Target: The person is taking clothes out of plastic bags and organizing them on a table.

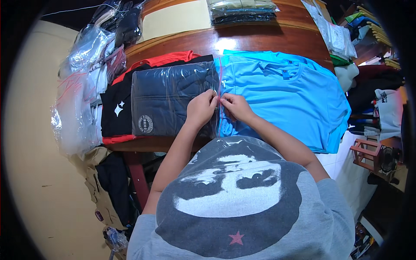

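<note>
A dark grey folded garment (167, 99) lies flat inside a clear zip bag (196, 80), whose red closure strip runs along its right edge. Around the middle of that strip, my left hand (202, 108) has its fingers pinched on the bag's edge. My right hand (237, 107) pinches the same edge just beside it, thumb and fingertips together. Light blue T-shirts (286, 95) are spread in a stack under the bag's right edge and my right hand. Beneath the bag's left side lie a black garment (113, 113) and a red one (169, 57).
Clear bags (73, 104) pile up at the table's left end. At the far side of the wooden table (182, 40) sit a pale sheet (175, 21) and a stack of bagged garments (243, 11). A small reddish-brown stool (366, 154) stands at the right.
</note>
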Tool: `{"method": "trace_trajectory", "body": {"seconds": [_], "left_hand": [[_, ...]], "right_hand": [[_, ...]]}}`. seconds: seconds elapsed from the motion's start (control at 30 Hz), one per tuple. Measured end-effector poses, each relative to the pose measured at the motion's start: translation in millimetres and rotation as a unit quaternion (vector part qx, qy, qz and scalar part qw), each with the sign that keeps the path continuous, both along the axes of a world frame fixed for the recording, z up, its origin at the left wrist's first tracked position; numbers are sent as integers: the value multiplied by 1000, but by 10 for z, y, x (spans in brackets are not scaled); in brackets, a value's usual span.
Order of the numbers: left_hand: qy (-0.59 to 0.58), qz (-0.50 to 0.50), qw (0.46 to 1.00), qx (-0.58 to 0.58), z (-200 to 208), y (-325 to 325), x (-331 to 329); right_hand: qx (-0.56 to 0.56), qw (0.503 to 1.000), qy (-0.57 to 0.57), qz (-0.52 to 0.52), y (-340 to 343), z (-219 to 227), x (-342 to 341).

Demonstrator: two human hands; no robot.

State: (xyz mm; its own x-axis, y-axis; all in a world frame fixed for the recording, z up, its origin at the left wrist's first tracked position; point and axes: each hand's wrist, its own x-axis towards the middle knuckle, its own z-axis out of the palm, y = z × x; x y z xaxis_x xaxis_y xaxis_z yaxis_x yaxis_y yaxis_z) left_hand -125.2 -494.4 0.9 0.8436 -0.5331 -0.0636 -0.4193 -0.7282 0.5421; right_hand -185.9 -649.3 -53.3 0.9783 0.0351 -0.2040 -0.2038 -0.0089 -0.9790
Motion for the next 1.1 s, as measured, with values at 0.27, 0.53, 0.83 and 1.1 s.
{"method": "trace_trajectory", "body": {"seconds": [0.27,0.53,0.83,1.1], "left_hand": [[8,11,1000,-24,-39,34,-15],[49,-13,999,-5,44,44,1],[-12,5,996,93,202,-140,-144],[-45,-7,993,110,41,-132,-80]], "right_hand": [[-10,1000,8,5,4,4,-1],[40,998,51,-1,1,-19,74],[48,998,40,-3,-11,-82,53],[39,999,16,8,-7,-42,27]]}}
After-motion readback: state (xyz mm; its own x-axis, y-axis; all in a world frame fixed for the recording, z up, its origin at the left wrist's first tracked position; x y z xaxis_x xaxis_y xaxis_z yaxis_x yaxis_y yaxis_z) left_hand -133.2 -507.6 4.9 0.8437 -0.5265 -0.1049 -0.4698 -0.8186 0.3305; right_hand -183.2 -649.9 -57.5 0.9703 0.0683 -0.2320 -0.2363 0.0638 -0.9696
